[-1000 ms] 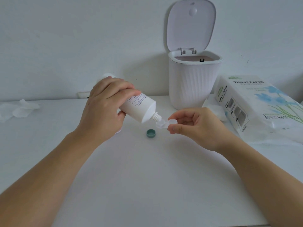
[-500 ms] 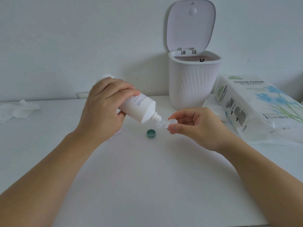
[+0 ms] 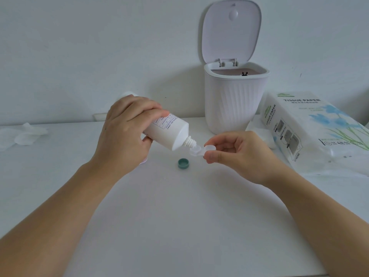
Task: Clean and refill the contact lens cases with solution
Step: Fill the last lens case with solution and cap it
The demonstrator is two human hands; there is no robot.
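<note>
White bottle [image 3: 169, 131] tilted in left hand [image 3: 124, 134] fingers, nozzle at clear lens case [image 3: 201, 149] pinched by right hand [image 3: 237, 151] fingers above desk [image 3: 179, 216], teal cap [image 3: 183, 163] below them; refilling underway, capping likely left.

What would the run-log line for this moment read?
step: refilling | left hand: grips tilted solution bottle, nozzle at case | right hand: pinches lens case | green cap: on table
</note>
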